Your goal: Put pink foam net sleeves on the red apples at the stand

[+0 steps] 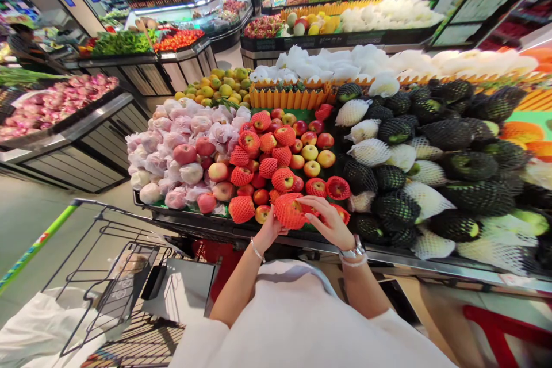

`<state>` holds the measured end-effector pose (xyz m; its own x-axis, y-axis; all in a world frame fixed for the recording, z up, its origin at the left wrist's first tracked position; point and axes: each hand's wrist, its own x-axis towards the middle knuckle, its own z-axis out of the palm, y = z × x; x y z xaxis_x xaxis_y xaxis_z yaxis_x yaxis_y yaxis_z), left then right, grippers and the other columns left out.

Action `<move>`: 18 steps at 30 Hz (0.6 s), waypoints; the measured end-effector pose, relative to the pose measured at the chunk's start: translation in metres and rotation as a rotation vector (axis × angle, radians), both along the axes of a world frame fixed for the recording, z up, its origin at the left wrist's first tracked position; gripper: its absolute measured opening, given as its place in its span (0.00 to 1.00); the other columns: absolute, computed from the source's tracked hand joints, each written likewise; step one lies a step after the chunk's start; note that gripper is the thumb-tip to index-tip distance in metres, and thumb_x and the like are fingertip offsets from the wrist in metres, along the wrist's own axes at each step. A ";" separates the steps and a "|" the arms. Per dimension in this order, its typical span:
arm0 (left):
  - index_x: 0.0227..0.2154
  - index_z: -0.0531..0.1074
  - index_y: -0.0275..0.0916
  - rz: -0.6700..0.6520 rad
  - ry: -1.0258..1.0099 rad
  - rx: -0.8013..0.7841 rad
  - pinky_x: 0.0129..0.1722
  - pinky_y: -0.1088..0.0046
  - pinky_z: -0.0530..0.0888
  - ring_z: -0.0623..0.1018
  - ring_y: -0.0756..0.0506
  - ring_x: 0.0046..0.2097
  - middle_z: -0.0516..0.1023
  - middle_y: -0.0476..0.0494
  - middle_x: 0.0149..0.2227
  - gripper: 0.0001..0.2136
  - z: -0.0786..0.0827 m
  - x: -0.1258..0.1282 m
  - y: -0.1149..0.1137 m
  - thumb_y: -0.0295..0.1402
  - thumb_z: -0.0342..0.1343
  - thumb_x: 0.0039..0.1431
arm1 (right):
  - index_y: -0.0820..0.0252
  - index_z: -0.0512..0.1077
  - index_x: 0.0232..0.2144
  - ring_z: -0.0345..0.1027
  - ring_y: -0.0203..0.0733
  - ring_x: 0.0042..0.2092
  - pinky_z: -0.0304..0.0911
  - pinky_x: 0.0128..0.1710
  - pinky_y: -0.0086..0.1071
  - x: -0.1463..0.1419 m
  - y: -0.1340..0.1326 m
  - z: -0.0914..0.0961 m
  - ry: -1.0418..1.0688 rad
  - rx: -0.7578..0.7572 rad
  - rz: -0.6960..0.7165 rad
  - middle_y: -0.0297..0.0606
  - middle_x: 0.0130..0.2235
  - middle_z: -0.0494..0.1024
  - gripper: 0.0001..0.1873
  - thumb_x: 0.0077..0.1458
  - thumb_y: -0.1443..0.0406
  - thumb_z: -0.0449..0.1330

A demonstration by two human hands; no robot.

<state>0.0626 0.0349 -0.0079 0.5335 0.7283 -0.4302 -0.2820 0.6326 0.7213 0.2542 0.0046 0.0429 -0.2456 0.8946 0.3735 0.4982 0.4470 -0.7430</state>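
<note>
An apple in a red foam net (288, 212) is between my hands, just above the front edge of the fruit display. My left hand (269, 229) is closed around its left side and underside. From the right, my right hand (328, 219) has its fingers bent over the net's upper edge, gripping it. Beyond my hands lies a heap of apples (311, 153), some bare and some in red nets. An empty-looking red foam net (338, 188) lies close to my right hand.
Paper-wrapped fruit (161, 144) is piled to the left, and dark melons in nets (468, 165) to the right. A shopping cart (107, 224) with a bag stands at my left. Part of a red frame (495, 322) shows at lower right. A person (28, 49) is far left.
</note>
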 end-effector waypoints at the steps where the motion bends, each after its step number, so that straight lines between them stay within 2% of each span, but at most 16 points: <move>1: 0.35 0.68 0.38 0.000 -0.021 0.006 0.25 0.76 0.58 0.63 0.51 0.25 0.70 0.48 0.28 0.36 0.001 0.000 0.000 0.68 0.55 0.37 | 0.55 0.71 0.51 0.67 0.48 0.52 0.63 0.52 0.44 0.001 0.000 0.001 0.005 0.015 -0.018 0.44 0.49 0.74 0.17 0.62 0.60 0.53; 6: 0.39 0.69 0.38 -0.022 -0.098 0.032 0.24 0.75 0.56 0.61 0.51 0.26 0.70 0.46 0.31 0.30 0.007 -0.005 -0.002 0.61 0.56 0.46 | 0.56 0.75 0.41 0.68 0.48 0.43 0.65 0.46 0.44 -0.003 0.001 0.005 -0.053 0.077 0.010 0.42 0.38 0.77 0.13 0.56 0.57 0.61; 10: 0.41 0.69 0.39 0.039 -0.073 0.029 0.27 0.74 0.60 0.65 0.48 0.31 0.71 0.43 0.37 0.31 0.005 -0.007 -0.005 0.62 0.55 0.48 | 0.55 0.75 0.44 0.67 0.44 0.39 0.64 0.43 0.41 -0.007 0.000 0.007 -0.090 0.036 0.129 0.40 0.35 0.76 0.12 0.58 0.61 0.61; 12: 0.42 0.69 0.39 0.059 -0.055 0.040 0.28 0.74 0.59 0.65 0.48 0.31 0.71 0.43 0.38 0.32 0.002 -0.006 -0.006 0.64 0.53 0.48 | 0.55 0.75 0.44 0.66 0.44 0.38 0.64 0.43 0.42 -0.009 0.000 0.006 -0.113 0.061 0.152 0.39 0.34 0.76 0.11 0.58 0.61 0.61; 14: 0.40 0.68 0.38 0.055 -0.057 0.051 0.26 0.74 0.57 0.61 0.50 0.28 0.70 0.44 0.35 0.33 -0.001 -0.004 -0.007 0.66 0.52 0.46 | 0.55 0.75 0.44 0.66 0.46 0.40 0.63 0.44 0.44 -0.012 0.000 0.003 -0.110 0.130 0.076 0.40 0.35 0.76 0.11 0.58 0.62 0.60; 16: 0.38 0.67 0.38 0.052 -0.072 0.056 0.25 0.75 0.53 0.57 0.52 0.25 0.67 0.47 0.30 0.35 -0.003 -0.002 -0.007 0.67 0.54 0.43 | 0.54 0.74 0.47 0.65 0.49 0.44 0.63 0.46 0.46 -0.016 0.000 0.001 -0.077 0.203 -0.043 0.42 0.39 0.76 0.14 0.58 0.62 0.60; 18: 0.36 0.67 0.38 0.056 -0.086 0.061 0.24 0.76 0.50 0.54 0.52 0.24 0.64 0.49 0.27 0.35 -0.003 -0.001 -0.007 0.67 0.55 0.41 | 0.53 0.71 0.50 0.65 0.49 0.46 0.63 0.46 0.46 -0.020 -0.001 0.000 -0.045 0.247 -0.099 0.43 0.41 0.75 0.17 0.57 0.62 0.61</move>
